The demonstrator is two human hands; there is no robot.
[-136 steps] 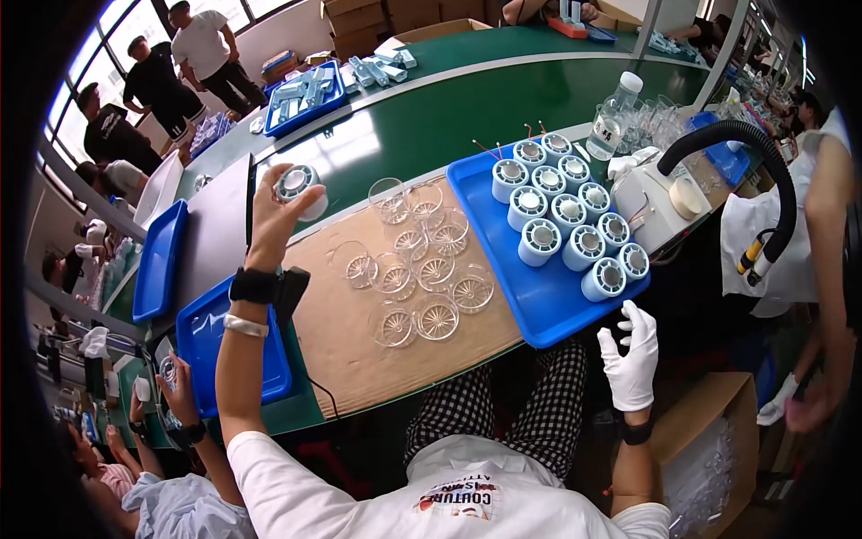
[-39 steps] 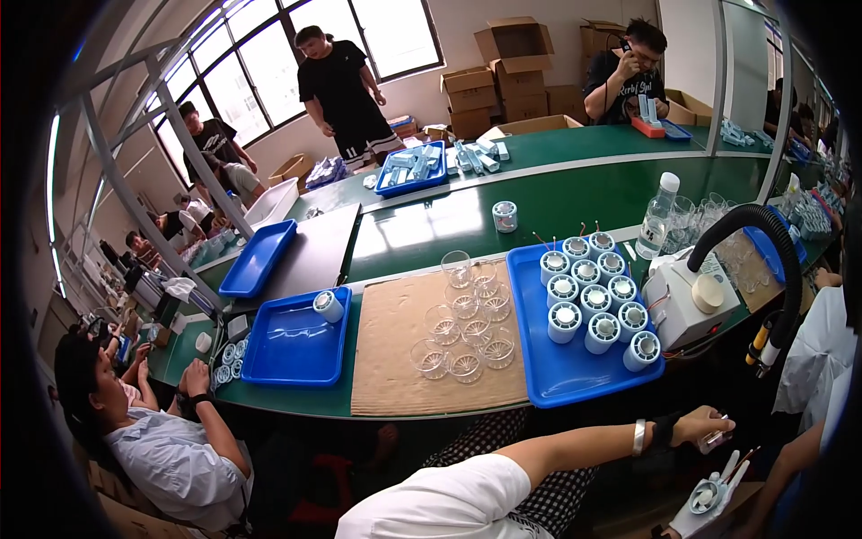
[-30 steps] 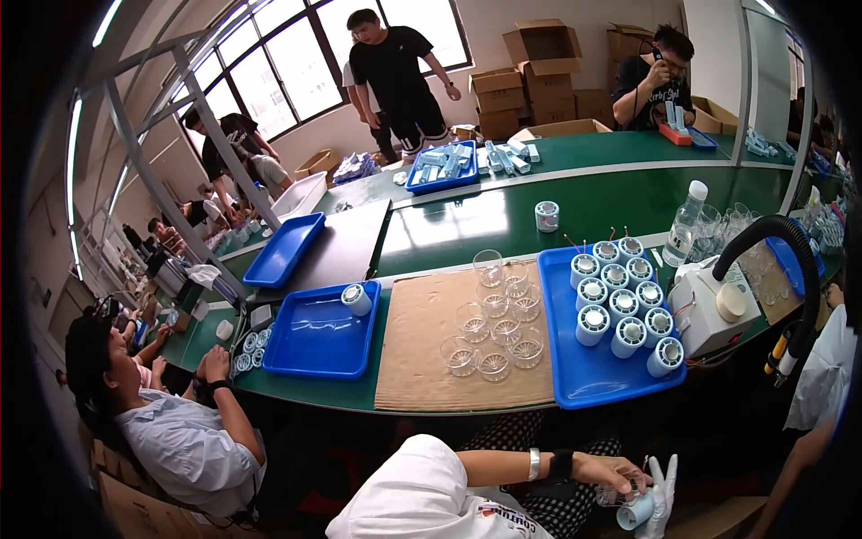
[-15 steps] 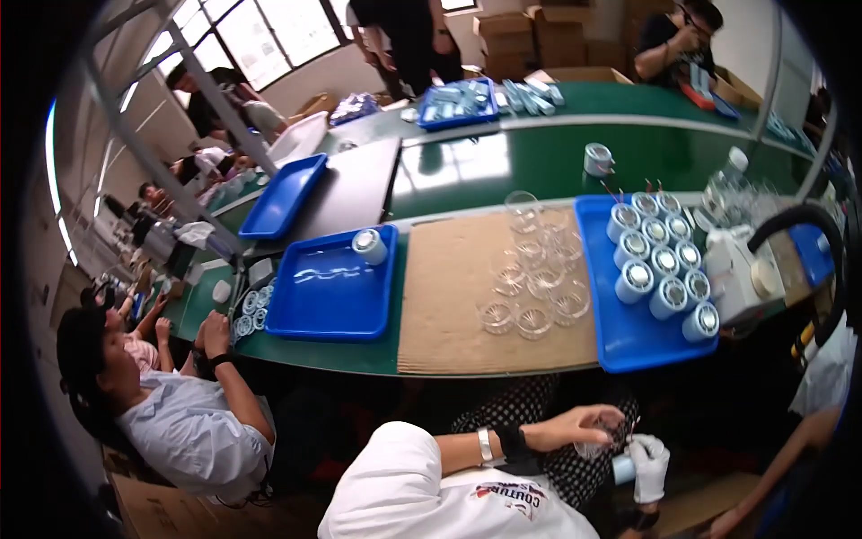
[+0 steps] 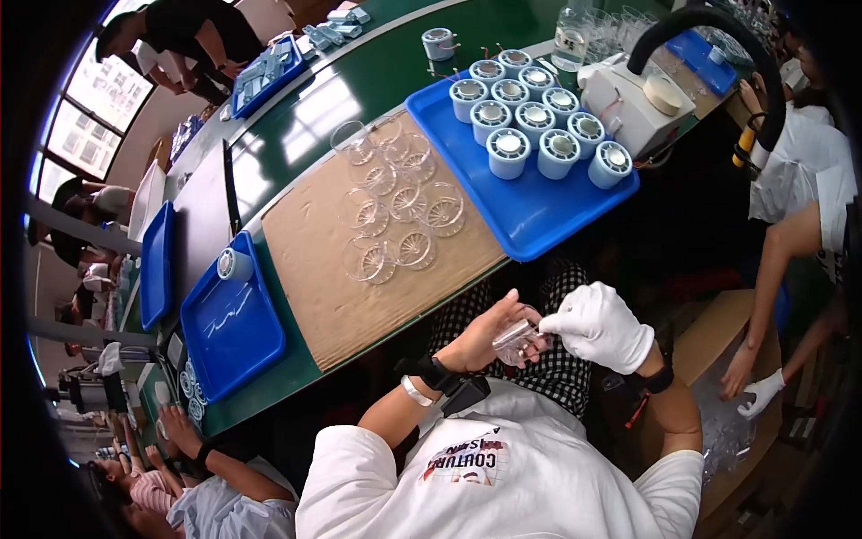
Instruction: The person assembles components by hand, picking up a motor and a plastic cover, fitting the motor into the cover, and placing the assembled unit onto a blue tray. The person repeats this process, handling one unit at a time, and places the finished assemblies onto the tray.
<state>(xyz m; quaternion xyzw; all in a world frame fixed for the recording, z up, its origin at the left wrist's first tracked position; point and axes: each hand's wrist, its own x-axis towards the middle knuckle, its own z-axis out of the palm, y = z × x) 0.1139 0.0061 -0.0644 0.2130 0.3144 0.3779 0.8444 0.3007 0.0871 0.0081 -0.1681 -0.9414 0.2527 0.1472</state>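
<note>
A clear plastic cup [image 5: 512, 345] is held above the lap, in front of the worktop [image 5: 260, 388], gripped in the curled fingers of the bare left hand [image 5: 482, 340]. The white-gloved right hand [image 5: 603, 331] is brought to the cup's rim, its fingers bent; whether anything is pinched by them cannot be told. More clear cups [image 5: 409, 203] are grouped on a cardboard sheet [image 5: 314, 301], beside a blue tray [image 5: 539, 225] of pale cylinders [image 5: 558, 154].

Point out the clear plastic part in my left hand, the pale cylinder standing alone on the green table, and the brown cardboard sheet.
Clear plastic part [image 5: 512, 346], head view: its transparent middle.
Pale cylinder [image 5: 437, 48], head view: middle of its side.
Brown cardboard sheet [image 5: 314, 269], head view: bare left part.
</note>
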